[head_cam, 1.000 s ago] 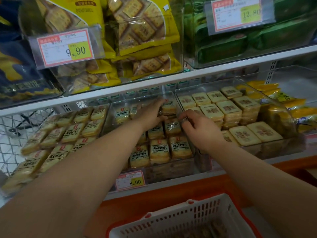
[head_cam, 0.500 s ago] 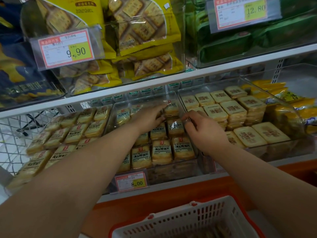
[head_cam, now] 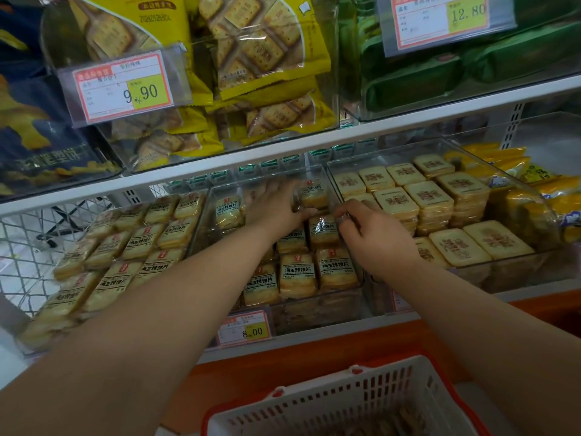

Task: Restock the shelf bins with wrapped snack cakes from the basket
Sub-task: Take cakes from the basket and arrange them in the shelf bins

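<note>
The snack cakes (head_cam: 328, 267) in the clear middle bin (head_cam: 314, 313) are pale golden under see-through wrap, each with a white label printed in black characters and a small red mark at the top. The price tag (head_cam: 243, 332) below is white with an orange-red border and a yellow patch, and the basket (head_cam: 345, 401) is white lattice with a red rim. Above, yellow bags (head_cam: 261, 48) show tan square crackers, beside green packets (head_cam: 415, 80).
</note>
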The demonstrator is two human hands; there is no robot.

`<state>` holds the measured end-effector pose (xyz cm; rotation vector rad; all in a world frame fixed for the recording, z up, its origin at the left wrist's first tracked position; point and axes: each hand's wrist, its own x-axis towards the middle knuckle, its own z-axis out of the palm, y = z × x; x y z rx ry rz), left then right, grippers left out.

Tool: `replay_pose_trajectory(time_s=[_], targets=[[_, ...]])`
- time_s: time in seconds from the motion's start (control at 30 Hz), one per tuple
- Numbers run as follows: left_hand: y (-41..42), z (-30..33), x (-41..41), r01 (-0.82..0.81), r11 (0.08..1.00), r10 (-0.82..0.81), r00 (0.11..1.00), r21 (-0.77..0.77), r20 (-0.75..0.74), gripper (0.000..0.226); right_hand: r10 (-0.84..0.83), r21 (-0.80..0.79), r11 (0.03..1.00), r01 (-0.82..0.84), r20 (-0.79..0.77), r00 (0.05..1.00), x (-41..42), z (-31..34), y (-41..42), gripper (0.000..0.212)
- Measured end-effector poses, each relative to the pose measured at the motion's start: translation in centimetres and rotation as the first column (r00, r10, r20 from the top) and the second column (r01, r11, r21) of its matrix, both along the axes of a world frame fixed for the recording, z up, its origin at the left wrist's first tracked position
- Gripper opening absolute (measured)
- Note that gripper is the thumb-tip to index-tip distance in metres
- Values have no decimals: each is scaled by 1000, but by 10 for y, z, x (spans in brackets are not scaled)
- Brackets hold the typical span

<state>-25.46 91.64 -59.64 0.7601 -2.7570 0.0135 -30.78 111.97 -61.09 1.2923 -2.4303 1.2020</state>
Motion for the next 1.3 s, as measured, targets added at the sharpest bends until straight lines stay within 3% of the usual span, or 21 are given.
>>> replay_pose_trajectory(time_s=[0.1, 0.2, 0.53, 0.67, 0.93, 1.13, 1.3], targets=[[-4, 2, 17, -206, 975, 202, 978, 84, 50, 94, -2, 1, 1000, 2, 3, 1000, 0, 0, -1, 25], [-10, -1, 28, -294, 945, 278, 953, 146, 122, 103, 3, 5, 1000, -3, 10, 1000, 0, 0, -1, 26], [-24, -7, 34, -124, 983, 107, 986, 136, 125, 89, 9, 2, 1000, -9, 8, 1000, 0, 1, 0, 25], [-23, -6, 34, -126, 988, 108, 976, 89, 190, 78, 3, 2, 1000, -3, -1, 1000, 0, 0, -1, 26], [-2, 4, 25, -198, 974, 176, 967, 112, 185, 67, -17, 98, 995, 18, -10, 1000, 2, 4, 1, 30], [52, 12, 70, 35, 994, -22, 993, 107, -118, 57, -114, 173, 976, 134, -121, 986, 15, 27, 18, 45], [117, -18, 136, 252, 960, -177, 881, 119, -439, 36, 5, 189, 981, 53, -298, 955, 58, 26, 41, 38]])
